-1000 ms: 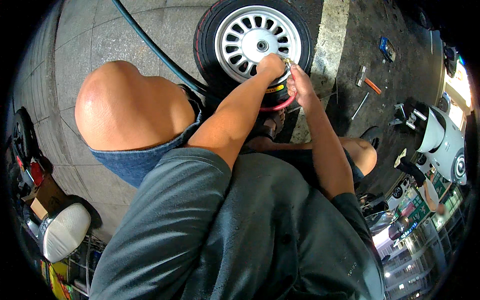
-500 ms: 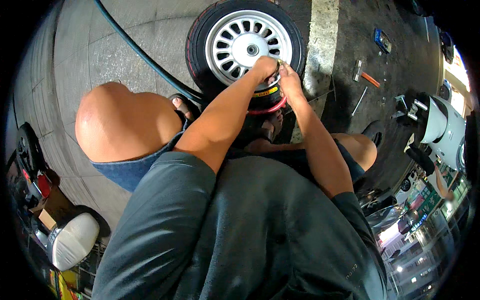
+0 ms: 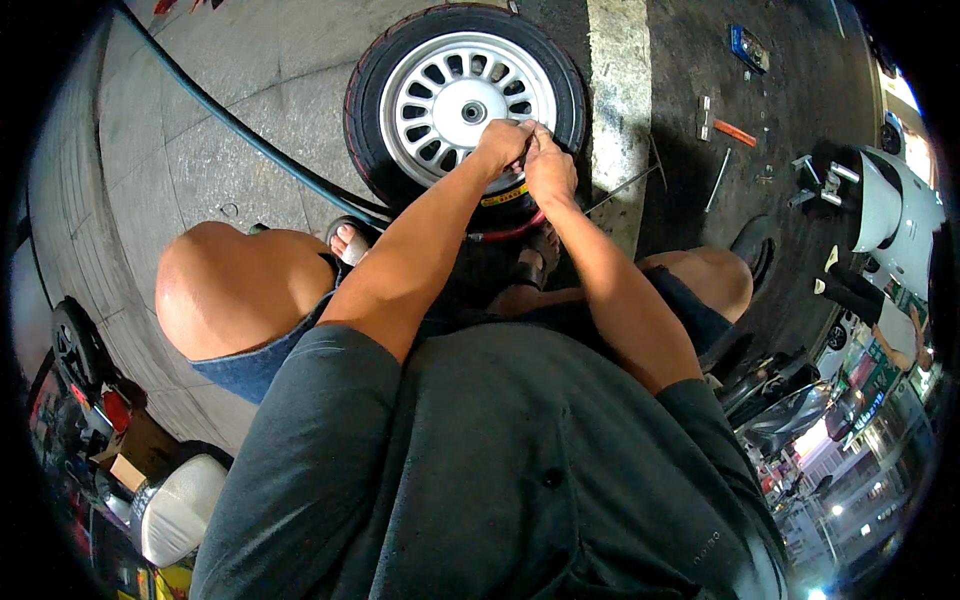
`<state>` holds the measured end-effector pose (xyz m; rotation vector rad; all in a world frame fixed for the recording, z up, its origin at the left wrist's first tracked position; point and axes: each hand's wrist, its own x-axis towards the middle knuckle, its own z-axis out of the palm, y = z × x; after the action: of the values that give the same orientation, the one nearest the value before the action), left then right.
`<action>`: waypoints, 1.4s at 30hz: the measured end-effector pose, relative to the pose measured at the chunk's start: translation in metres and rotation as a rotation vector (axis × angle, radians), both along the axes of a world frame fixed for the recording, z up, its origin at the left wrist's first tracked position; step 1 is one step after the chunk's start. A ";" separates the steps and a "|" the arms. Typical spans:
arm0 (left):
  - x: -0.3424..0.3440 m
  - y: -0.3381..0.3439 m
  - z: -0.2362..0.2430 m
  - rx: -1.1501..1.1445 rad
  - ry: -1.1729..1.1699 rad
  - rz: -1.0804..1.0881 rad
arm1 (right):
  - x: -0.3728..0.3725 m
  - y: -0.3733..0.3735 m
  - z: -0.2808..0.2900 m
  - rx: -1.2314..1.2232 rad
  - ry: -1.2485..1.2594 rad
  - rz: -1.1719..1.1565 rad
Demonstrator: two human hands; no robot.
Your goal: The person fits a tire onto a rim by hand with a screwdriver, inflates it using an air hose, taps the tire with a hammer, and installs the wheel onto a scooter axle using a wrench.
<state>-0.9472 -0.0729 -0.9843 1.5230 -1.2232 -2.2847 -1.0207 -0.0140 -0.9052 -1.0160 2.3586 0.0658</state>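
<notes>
A silver spoked wheel rim with a black tyre lies on the ground before me, between my sandalled feet. At the rim's near right side my left hand is closed, its fingertips covered, holding something I cannot make out. Pressed against it, my right hand grips the end of a red hose, which curves down around the tyre's near edge. The fitting between my fingers is hidden.
A blue-green hose crosses the left. Rightward lie a hammer, metal rod and blue object. A pale scooter and another person are far right. A wheel and cardboard box are left.
The view has shifted, so the wheel appears farther left and slightly lower. Both hands remain at the rim; the brass fitting seen between them a second ago is now covered.
</notes>
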 end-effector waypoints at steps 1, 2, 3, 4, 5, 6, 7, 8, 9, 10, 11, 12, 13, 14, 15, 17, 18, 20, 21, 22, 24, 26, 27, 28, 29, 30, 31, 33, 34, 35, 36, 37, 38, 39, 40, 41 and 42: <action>0.001 0.000 0.007 0.042 0.037 0.029 | -0.001 0.002 0.002 -0.013 -0.005 -0.006; 0.002 -0.005 0.025 0.080 -0.049 0.011 | -0.002 0.003 0.003 -0.027 -0.010 -0.011; -0.002 -0.004 0.023 0.067 -0.034 0.020 | -0.003 0.004 0.003 -0.040 -0.015 -0.016; -0.002 -0.003 0.018 0.050 -0.024 0.041 | -0.003 0.003 0.001 -0.040 -0.013 -0.010; -0.003 -0.001 0.013 0.034 -0.013 0.062 | -0.005 0.005 -0.003 -0.040 -0.011 -0.005; -0.005 0.002 0.009 0.028 -0.011 0.093 | -0.006 0.005 -0.006 -0.040 -0.009 0.000; -0.008 0.004 0.005 -0.041 -0.064 0.091 | -0.007 0.006 -0.008 -0.046 -0.011 0.009; -0.009 0.005 0.000 -0.113 -0.110 0.078 | -0.008 0.006 -0.010 -0.052 -0.013 0.018; -0.010 0.006 -0.006 -0.185 -0.156 0.066 | -0.009 0.006 -0.012 -0.058 -0.015 0.027; -0.012 0.007 -0.013 -0.181 -0.178 0.047 | -0.007 0.006 -0.006 -0.078 -0.032 0.023; -0.013 0.007 -0.020 -0.177 -0.201 0.029 | -0.012 0.008 -0.014 -0.109 -0.066 0.014; -0.014 0.007 -0.027 -0.172 -0.224 0.011 | -0.013 0.009 -0.014 -0.146 -0.079 0.031; -0.015 0.006 -0.028 -0.193 -0.248 -0.013 | -0.016 0.010 -0.015 -0.182 -0.086 0.045; -0.016 0.006 -0.030 -0.215 -0.272 -0.036 | -0.015 0.011 -0.018 -0.172 -0.064 0.042; -0.017 0.006 -0.031 -0.236 -0.296 -0.059 | -0.016 0.012 -0.020 -0.179 -0.059 0.053; -0.017 0.005 -0.033 -0.293 -0.306 -0.091 | -0.015 0.012 -0.019 -0.195 -0.047 0.075; -0.016 0.005 -0.035 -0.321 -0.311 -0.106 | -0.016 0.011 -0.021 -0.202 -0.060 0.079; -0.014 0.003 -0.024 -0.366 -0.300 -0.189 | -0.017 0.010 -0.020 -0.169 -0.049 0.075; -0.013 0.000 -0.013 -0.381 -0.286 -0.254 | -0.018 0.010 -0.019 -0.152 -0.041 0.070; -0.011 -0.003 -0.004 -0.397 -0.276 -0.308 | -0.015 0.008 -0.012 -0.137 -0.045 0.056; -0.012 -0.001 -0.012 -0.312 -0.274 -0.231 | -0.014 0.009 -0.013 -0.145 -0.036 0.067; -0.013 0.000 -0.023 -0.283 -0.289 -0.207 | -0.012 0.008 -0.013 -0.148 -0.029 0.081; -0.013 -0.001 -0.029 -0.297 -0.305 -0.226 | -0.010 0.007 -0.014 -0.148 -0.027 0.085; -0.014 -0.002 -0.024 -0.312 -0.316 -0.251 | -0.011 0.008 -0.014 -0.147 -0.022 0.082; -0.014 -0.002 -0.020 -0.289 -0.293 -0.228 | -0.012 0.008 -0.014 -0.133 -0.016 0.076; -0.014 -0.001 -0.015 -0.267 -0.270 -0.204 | -0.013 0.008 -0.014 -0.119 -0.010 0.069; -0.012 -0.002 -0.009 -0.244 -0.250 -0.176 | -0.013 0.008 -0.014 -0.105 -0.007 0.067; -0.016 0.003 -0.023 -0.189 -0.276 -0.064 | -0.013 0.008 -0.015 -0.099 -0.010 0.072; -0.016 0.003 -0.025 -0.160 -0.289 -0.009 | -0.012 0.008 -0.014 -0.094 -0.012 0.073; -0.017 0.003 -0.028 -0.155 -0.286 -0.006 | -0.011 0.007 -0.013 -0.093 -0.015 0.071; -0.017 0.003 -0.030 -0.150 -0.283 -0.003 | -0.010 0.007 -0.012 -0.091 -0.018 0.070; -0.018 0.003 -0.028 -0.145 -0.277 -0.002 | -0.011 0.007 -0.011 -0.089 -0.018 0.066; -0.018 0.004 -0.026 -0.144 -0.279 -0.004 | -0.012 0.008 -0.013 -0.088 -0.010 0.071; -0.018 0.004 -0.024 -0.142 -0.282 -0.006 | -0.014 0.009 -0.017 -0.086 -0.001 0.077; -0.016 0.003 -0.022 -0.142 -0.287 -0.003 | -0.013 0.008 -0.017 -0.085 0.004 0.087; -0.015 0.002 -0.027 -0.170 -0.277 -0.056 | -0.013 0.007 -0.016 -0.082 -0.001 0.090; -0.015 0.001 -0.034 -0.198 -0.266 -0.110 | -0.012 0.006 -0.014 -0.078 -0.007 0.094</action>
<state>-0.9618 -0.0721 -1.0180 1.7650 -1.5837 -1.9949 -1.0330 -0.0075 -0.9192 -1.1621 2.3228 0.0056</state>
